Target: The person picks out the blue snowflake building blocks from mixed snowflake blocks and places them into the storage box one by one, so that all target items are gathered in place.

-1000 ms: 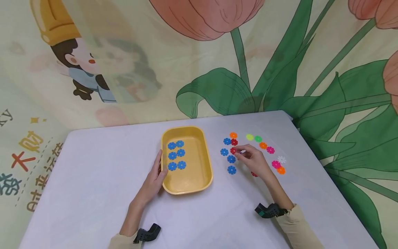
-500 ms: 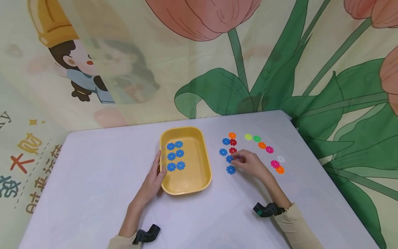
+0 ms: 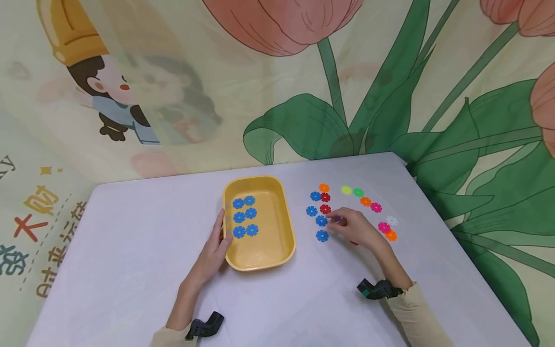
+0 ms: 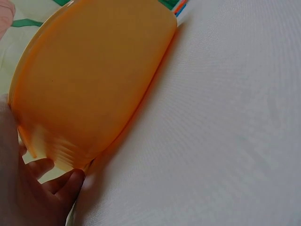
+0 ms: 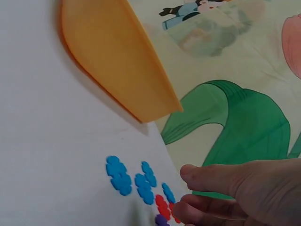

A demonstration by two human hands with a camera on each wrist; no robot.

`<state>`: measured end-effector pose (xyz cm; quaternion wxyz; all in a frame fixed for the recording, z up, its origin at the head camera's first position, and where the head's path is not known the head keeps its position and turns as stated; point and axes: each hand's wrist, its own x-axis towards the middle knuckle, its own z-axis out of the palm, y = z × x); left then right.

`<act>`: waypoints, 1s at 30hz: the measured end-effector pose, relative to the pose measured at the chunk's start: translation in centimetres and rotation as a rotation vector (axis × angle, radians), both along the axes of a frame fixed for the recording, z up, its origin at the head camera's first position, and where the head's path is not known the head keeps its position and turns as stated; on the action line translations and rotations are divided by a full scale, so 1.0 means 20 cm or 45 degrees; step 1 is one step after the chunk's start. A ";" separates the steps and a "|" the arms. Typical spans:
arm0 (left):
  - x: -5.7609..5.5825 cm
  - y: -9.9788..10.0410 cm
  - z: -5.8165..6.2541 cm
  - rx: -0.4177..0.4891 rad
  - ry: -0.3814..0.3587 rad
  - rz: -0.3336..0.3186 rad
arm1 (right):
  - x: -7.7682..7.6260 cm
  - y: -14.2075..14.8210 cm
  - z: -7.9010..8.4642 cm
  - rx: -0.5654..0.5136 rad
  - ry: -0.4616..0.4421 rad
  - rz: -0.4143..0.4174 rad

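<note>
My left hand point(image 3: 215, 246) grips the left side of a yellow tray point(image 3: 260, 264), thumb over its rim. In the left wrist view, curled fingers point(image 4: 70, 184) lie against the tray's outer wall. Inside the tray, several blue snowflake discs point(image 3: 239, 217) form two columns on the left. My right hand point(image 3: 357, 229) hovers over loose discs right of the tray, thumb and fingers apart with nothing seen between them. Its fingertips are close to a blue disc point(image 3: 321, 220) and a red disc point(image 3: 325, 209). A purple disc point(image 5: 162, 220) shows below the fingers in the right wrist view.
More discs lie on the white-clothed table point(image 3: 143, 241): an orange disc point(image 3: 323, 188) behind the blue and red ones, and a yellow disc point(image 3: 346, 190), a green disc point(image 3: 358, 192), a pink disc point(image 3: 376, 207) and a white disc point(image 3: 392, 220) farther right. A printed cloth backdrop stands behind.
My right hand has shifted slightly down from the upper red disc area to beside a blue disc, then slightly right. The left hand and tray stay in place.
</note>
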<state>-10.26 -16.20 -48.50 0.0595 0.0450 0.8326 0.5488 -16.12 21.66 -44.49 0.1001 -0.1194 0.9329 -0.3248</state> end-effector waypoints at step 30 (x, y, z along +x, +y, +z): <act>-0.01 0.00 -0.01 -0.002 0.021 -0.019 | 0.01 -0.01 -0.03 0.064 -0.070 0.081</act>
